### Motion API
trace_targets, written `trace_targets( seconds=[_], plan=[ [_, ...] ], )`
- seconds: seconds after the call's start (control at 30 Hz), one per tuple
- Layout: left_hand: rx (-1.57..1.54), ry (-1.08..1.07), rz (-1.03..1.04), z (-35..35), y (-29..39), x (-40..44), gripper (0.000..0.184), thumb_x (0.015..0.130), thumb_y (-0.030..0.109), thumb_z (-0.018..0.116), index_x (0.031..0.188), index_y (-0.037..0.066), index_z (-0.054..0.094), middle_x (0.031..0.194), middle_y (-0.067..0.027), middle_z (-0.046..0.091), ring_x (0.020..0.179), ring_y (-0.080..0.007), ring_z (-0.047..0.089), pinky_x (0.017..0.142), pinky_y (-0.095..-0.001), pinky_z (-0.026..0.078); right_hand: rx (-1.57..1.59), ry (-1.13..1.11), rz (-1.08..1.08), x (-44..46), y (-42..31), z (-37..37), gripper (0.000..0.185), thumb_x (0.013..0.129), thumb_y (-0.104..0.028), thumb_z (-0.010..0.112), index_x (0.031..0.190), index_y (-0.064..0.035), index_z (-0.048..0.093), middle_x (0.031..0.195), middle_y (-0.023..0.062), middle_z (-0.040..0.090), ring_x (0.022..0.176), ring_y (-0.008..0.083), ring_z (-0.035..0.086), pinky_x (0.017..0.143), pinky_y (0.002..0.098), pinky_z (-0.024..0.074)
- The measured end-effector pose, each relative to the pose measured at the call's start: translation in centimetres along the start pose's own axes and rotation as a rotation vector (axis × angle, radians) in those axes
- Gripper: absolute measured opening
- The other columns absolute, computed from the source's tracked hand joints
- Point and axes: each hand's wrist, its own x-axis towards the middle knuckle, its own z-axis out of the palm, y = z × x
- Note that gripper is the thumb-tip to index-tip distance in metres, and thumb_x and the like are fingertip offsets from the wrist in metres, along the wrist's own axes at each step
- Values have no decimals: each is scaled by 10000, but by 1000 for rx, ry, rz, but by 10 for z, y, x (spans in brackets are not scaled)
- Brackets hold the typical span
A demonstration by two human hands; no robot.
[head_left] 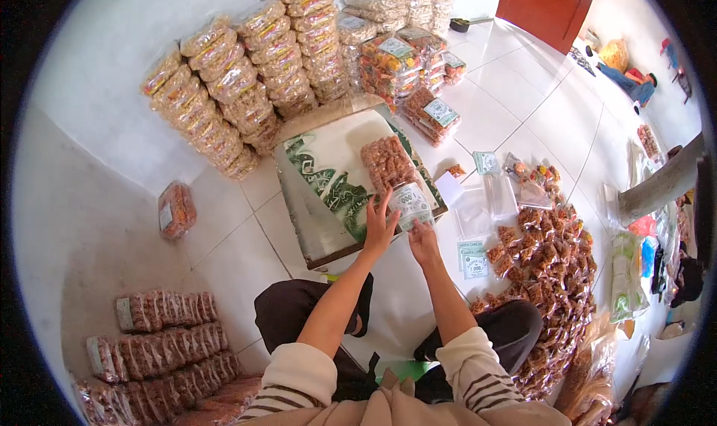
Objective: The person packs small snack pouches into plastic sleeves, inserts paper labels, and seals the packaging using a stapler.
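Observation:
A clear plastic bag filled with small brown snack packets (388,163) lies on a low board (328,149) with a white and green patterned top. A printed label (410,202) shows in the bag's near end. My left hand (381,228) rests at the label's left edge, fingers spread. At the near right corner of the label, my right hand (423,241) has its fingers pinched on the bag's open-looking end. Right of the board are loose labels (475,266), empty clear bags (472,209) and a heap of small brown snack packets (549,276).
Tall stacks of bagged pale snacks (246,82) line the wall. Filled orange packs (392,63) stand behind the board, near a labelled brown pack (433,114). Rows of brown packs (160,344) lie at lower left. A single pack (177,210) leans by the wall.

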Motion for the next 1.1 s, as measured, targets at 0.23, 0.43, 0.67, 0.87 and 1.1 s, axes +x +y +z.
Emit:
trace_targets(
  seconds=[0.23,0.43,0.67,0.87,1.1],
  plan=[
    [91,22,-60,10,-19,2,573,801,256,566,1321,238,326,1290,-254,251,1211,-413,230,989,-502,196,-1145,128,-490,-60,-7,8,411,840,-94,524,1216,-11,380,1193,98,450,1010,218,489,845,340,410],
    [27,58,-123,12,-17,5,631,741,123,542,1323,231,324,1318,-231,200,1225,-398,211,985,-500,191,-2110,-372,-824,-71,-17,-17,604,785,-60,539,1319,-8,263,1370,134,246,1237,327,276,1012,418,272],
    [-25,123,-14,9,-24,39,533,813,148,495,1322,171,335,1359,-197,146,1237,-361,213,1005,-453,206,-2323,-608,-820,-37,-56,8,544,774,10,426,1297,42,282,1365,161,263,1284,299,226,1055,391,227],
    [-82,121,54,11,-37,54,452,916,384,356,1311,164,368,1407,-155,105,1297,-317,143,1020,-436,198,-2215,-744,-873,-20,-66,7,533,765,27,400,1292,-5,329,1380,126,268,1301,281,202,1049,404,231],
    [-15,146,117,10,-39,50,405,933,310,343,1308,161,366,1406,-153,158,1299,-307,169,1031,-412,205,-2209,-700,-966,19,-43,28,496,792,-11,387,1287,-32,353,1382,117,274,1301,268,213,1052,400,219]
  ],
)
